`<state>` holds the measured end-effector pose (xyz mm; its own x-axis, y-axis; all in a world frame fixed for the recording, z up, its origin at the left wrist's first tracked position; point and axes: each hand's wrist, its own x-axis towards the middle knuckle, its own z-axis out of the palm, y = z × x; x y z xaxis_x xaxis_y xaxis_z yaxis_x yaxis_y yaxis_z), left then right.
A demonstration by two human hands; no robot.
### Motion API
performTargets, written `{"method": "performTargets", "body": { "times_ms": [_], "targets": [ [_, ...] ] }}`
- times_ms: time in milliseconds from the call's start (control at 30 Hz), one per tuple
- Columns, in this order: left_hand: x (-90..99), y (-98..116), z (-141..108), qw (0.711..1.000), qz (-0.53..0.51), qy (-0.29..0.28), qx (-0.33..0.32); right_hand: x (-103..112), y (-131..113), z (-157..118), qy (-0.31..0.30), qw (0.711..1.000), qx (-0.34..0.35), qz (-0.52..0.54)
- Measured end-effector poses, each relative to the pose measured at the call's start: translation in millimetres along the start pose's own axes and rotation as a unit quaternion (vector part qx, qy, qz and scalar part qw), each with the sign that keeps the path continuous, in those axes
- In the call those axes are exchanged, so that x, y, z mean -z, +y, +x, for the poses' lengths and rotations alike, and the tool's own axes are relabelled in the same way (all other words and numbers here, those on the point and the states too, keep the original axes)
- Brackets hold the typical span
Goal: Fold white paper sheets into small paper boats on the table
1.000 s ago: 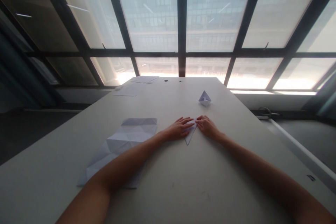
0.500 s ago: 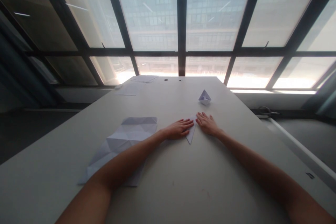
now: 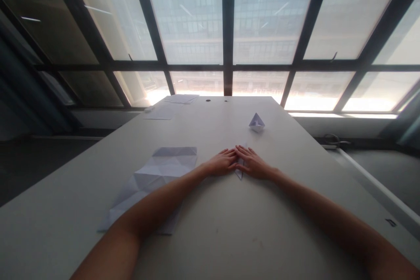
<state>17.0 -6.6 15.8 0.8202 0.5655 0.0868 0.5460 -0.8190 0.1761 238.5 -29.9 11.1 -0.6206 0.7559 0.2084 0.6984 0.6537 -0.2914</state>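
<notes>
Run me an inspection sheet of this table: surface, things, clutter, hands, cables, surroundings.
Surface: white table, faint marks near the front.
Things: folded paper under the hands; creased sheet partly under the left forearm; paper boat beyond the right hand.
Clutter: loose sheets at the far left.
Hands: left hand and right hand flat, fingers meeting.
Cables: apparent loop off the right side; nothing seen on the table.
Surroundings: windows ahead, curtains at both sides.

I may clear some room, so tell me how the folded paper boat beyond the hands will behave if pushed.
The folded paper boat is probably light and apt to slide, being paper on a smooth-looking table. Its creased walls likely make it stiffer than the open creased sheet, yet its peak could bend if pinched.
</notes>
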Motion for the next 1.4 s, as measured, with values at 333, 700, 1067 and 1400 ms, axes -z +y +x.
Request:
{"method": "performTargets", "body": {
  "times_ms": [333, 700, 1067, 1400],
  "targets": [
    [4.6, 2, -2, 1.0, -0.017, -0.012, -0.011, 9, -2, -2, -0.086, 0.994, 0.059, 0.04],
    [5.3, 0, -2, 0.999, -0.008, -0.035, -0.03, 2, 10, 5, -0.04, 0.998, -0.043, -0.016],
    [6.9, 3, -1, 0.997, -0.019, -0.032, -0.061, 1, 32, 9, -0.036, 0.985, -0.157, -0.06],
    [-5.7, 2, 2, 0.994, 0.027, -0.003, 0.108, 5, 22, 6, -0.019, 0.991, -0.122, -0.053]
  ]
}}
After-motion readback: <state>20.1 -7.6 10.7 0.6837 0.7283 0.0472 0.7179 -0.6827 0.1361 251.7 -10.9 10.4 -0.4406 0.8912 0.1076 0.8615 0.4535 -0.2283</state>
